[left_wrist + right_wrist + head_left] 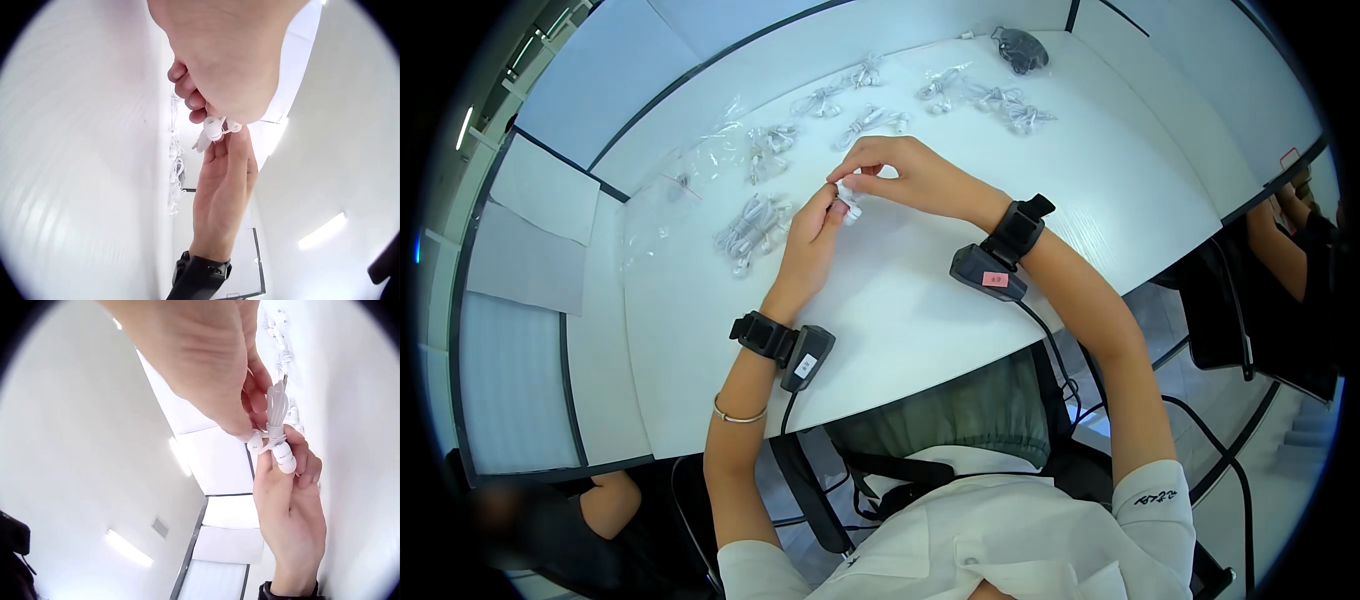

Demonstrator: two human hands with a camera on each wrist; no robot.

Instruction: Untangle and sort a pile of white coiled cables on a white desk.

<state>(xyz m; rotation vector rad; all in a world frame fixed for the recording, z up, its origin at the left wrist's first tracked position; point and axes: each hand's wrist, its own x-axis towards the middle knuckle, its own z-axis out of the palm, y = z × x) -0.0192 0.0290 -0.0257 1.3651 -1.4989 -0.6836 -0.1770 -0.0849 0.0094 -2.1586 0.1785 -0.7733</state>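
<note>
Head: 1 white earphone bdl (849,208) approx. 12 o'clock, btwn L hand (804,250) and R hand (920,180), both pinching it. Several cable bdls (750,228) on table (900,290), 10 to 1 o'clock; overlap, exact no. unclear. 1 dark pouch (1021,50), 1 o'clock. 2 wrist cams (807,358), 1 per arm.

L wrist: 2 earbuds (213,128) by fingertips, approx. 1 o'clock.

R wrist: looped cable (277,407) sticks up from grip, 2 o'clock.
</note>
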